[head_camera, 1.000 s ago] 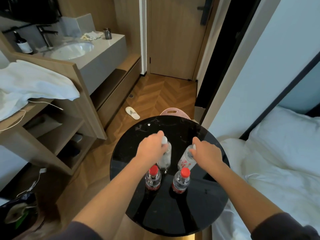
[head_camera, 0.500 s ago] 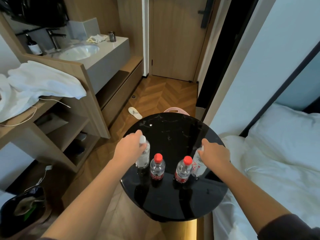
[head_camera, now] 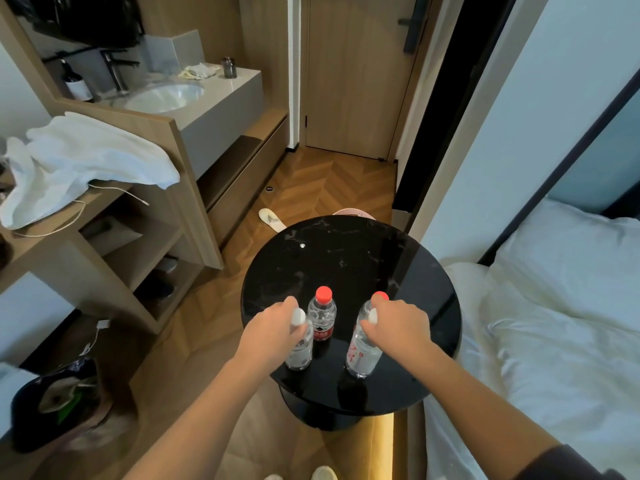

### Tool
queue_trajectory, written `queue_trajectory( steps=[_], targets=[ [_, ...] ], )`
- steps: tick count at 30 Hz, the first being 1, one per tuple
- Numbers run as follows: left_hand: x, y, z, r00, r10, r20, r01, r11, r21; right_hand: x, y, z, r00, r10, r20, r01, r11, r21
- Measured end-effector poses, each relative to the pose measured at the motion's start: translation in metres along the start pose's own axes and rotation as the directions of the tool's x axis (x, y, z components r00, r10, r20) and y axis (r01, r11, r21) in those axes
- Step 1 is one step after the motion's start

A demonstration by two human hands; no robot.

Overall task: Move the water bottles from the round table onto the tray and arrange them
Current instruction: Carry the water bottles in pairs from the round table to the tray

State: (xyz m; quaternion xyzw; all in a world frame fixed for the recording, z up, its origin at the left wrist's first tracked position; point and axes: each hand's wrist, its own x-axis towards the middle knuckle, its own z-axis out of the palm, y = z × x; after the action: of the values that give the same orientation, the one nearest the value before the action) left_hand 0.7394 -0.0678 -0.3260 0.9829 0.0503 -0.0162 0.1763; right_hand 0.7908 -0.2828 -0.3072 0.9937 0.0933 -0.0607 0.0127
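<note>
- Now the left hand (head_camera: 273,330) curls round a white-cap bottle (head_camera: 300,353) at the near edge of the round table (head_camera: 346,244).
- The right hand (head_camera: 398,327) grips a second white-cap bottle (head_camera: 362,356) there.
- Two red-cap bottles (head_camera: 322,317) wait just behind.
- No tray shows, so the next job is probably to lift both and find it.

soft, even daylight, brightest on the white bedding (head_camera: 561,358) at right; the lower left corner is dim. the glossy black round table (head_camera: 346,251) throws back pale glare, and a warm glow (head_camera: 377,445) shows beneath its near edge. wide-angle bending curves the edges; detail is slightly soft all over
</note>
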Motion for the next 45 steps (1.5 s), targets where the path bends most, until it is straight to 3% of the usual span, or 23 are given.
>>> queue_trajectory(
  steps=[5, 11, 16, 20, 25, 34, 45],
  targets=[
    [-0.011, -0.007, 0.005, 1.000, 0.010, 0.000, -0.010, 0.977, -0.214, -0.005, -0.019, 0.010, 0.996, -0.078, -0.040, 0.080, 0.995, 0.052],
    [-0.017, -0.013, 0.022, 0.994, -0.042, -0.105, -0.001, 0.925, -0.380, -0.006, -0.013, 0.015, 0.999, -0.043, -0.014, 0.044, 0.984, 0.172],
    [-0.020, -0.018, 0.045, 0.965, -0.194, -0.177, 0.075, 0.849, -0.523, -0.014, -0.010, 0.029, 0.998, 0.006, -0.060, 0.017, 0.927, 0.375],
    [-0.024, -0.028, 0.066, 0.971, -0.177, -0.162, 0.028, 0.753, -0.657, -0.024, -0.005, 0.053, 0.991, 0.073, -0.109, 0.006, 0.804, 0.595],
    [-0.027, -0.039, 0.099, 0.979, -0.202, -0.019, 0.127, 0.681, -0.721, -0.032, -0.010, 0.088, 0.996, 0.075, -0.038, 0.002, 0.432, 0.902],
    [-0.014, -0.044, 0.150, 0.950, -0.302, 0.082, 0.258, 0.607, -0.752, -0.023, -0.016, 0.150, 0.970, 0.136, 0.201, -0.226, 0.201, 0.953],
    [-0.012, -0.033, 0.160, 0.908, -0.403, 0.116, 0.354, 0.588, -0.727, -0.015, -0.017, 0.172, 0.939, 0.195, 0.284, -0.325, 0.227, 0.918]
  ],
)
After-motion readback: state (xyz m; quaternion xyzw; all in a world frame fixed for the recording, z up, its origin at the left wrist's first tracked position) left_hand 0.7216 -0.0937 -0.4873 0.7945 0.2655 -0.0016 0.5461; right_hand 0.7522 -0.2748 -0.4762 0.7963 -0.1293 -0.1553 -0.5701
